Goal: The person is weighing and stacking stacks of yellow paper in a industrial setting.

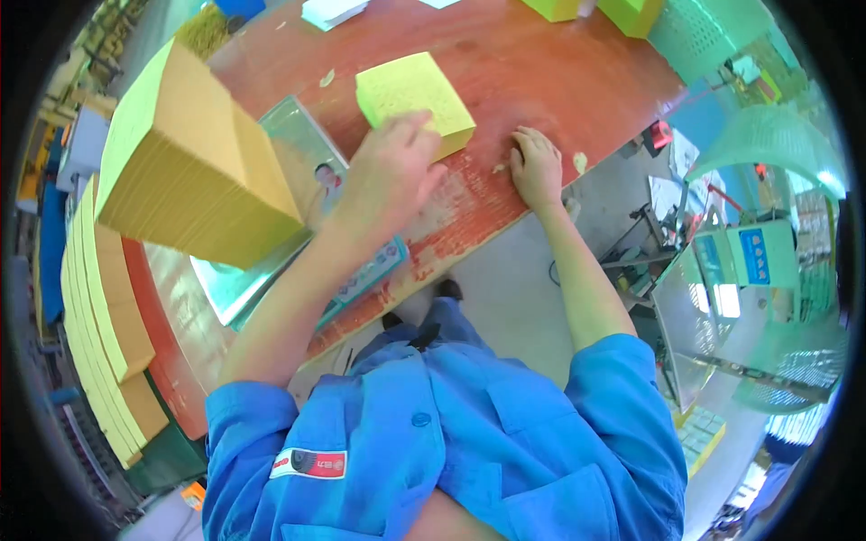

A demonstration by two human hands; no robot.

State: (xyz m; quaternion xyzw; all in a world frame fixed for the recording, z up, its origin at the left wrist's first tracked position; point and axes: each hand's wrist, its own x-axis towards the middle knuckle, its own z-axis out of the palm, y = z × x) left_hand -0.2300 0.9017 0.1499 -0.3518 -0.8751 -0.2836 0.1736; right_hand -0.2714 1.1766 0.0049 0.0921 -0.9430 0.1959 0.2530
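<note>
A small stack of yellow-green paper sheets (410, 93) lies on the red-brown table (532, 68). My left hand (390, 171) rests against the stack's near edge, fingers curled on it. To the right, my right hand (536, 167) lies on the table near its edge, fingers bent and holding nothing. A tall stack of yellow-green sheets with orange sides (185, 158) stands left of my left arm, on a shiny metal tray (236, 290).
More long sheet stacks (104, 334) line the table's left side. A printed card (370, 270) lies under my left forearm. Further yellow-green stacks (631, 13) and a green plastic basket (708, 36) sit at the far right. Machines stand on the floor to the right.
</note>
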